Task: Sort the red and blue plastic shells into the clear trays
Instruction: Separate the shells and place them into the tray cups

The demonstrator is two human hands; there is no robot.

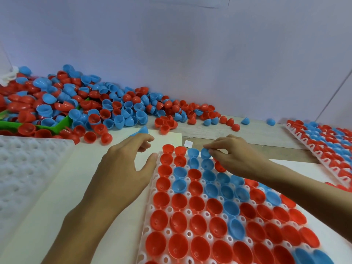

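A clear tray [150, 208] lies in front of me, its cups filled with red and blue shells, open side up. My right hand [234, 155] reaches over the tray's far edge and pinches a blue shell [205, 153] in the far row. My left hand [123, 164] rests at the tray's far left corner, thumb against the tray edge; a blue shell [142, 130] sits at its fingertips, and whether the fingers hold it is unclear. A big pile of loose red and blue shells [106, 109] lies along the wall at the back left.
A filled tray [322, 141] of red and blue shells lies at the right. A stack of empty clear trays [28, 164] sits at the left. A green bin [62, 123] is half buried in the pile. The wall stands close behind. A small white paper scrap [188, 143] lies on the table.
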